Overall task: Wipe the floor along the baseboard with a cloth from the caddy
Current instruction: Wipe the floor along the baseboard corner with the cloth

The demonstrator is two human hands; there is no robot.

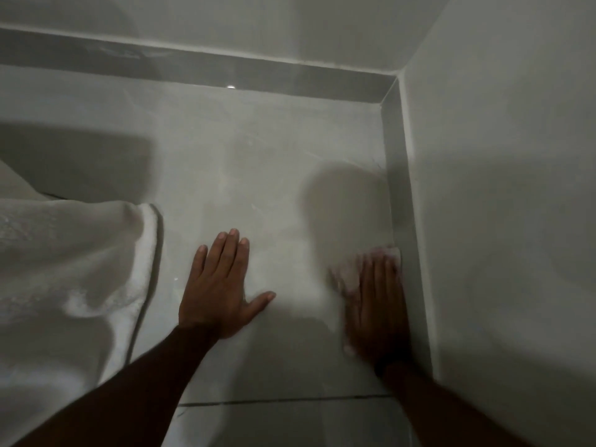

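A view from a head-worn camera looks down into the dim corner of a room with a pale tiled floor [258, 162], where two grey baseboards meet at the upper right. The person's right hand [375, 304] lies flat, palm down, on a small pale cloth [348, 272], its fingers spread slightly apart and pressing the cloth onto the floor rather than pinching it. The cloth sits on the floor just beside the baseboard [403, 201] that runs along the right-hand wall, its far edge touching or nearly touching that strip; the hand and cloth are blurred, which suggests a wiping stroke is under way. The left hand [222, 285] is planted flat on bare tile well to the left of the cloth, fingers together, thumb stretched out to the side, holding nothing and apparently bracing the body. A white towel or bedding [74, 253] hangs down at the left edge. No caddy is in view. The step in hand looks like the wiping itself, close to the corner. The next move probably calls for keeping the palm's pressure even and sliding the cloth along the floor tight against the baseboard, up towards the corner, with the left hand shifting to keep balance.
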